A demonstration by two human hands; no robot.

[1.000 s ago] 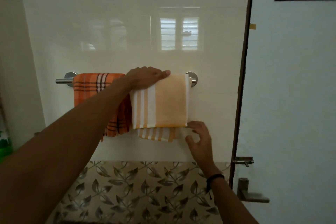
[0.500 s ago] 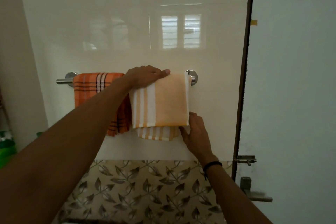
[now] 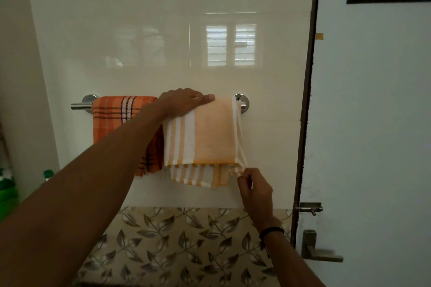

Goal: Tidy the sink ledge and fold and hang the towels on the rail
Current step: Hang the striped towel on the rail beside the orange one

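Left hand (image 3: 184,101) flat, open atop pale orange-and-white striped towel (image 3: 205,133) on steel rail (image 3: 80,106); right hand (image 3: 255,187) pinching its lower corner

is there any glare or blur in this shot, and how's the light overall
Head view: dim overall, both arms dark; a bright window reflection glares off the glossy wall tile above the rail; the striped yellow towel and the left hand on it look fairly sharp; the door handle at lower right is smeared; wide-angle lens bows the door frame.
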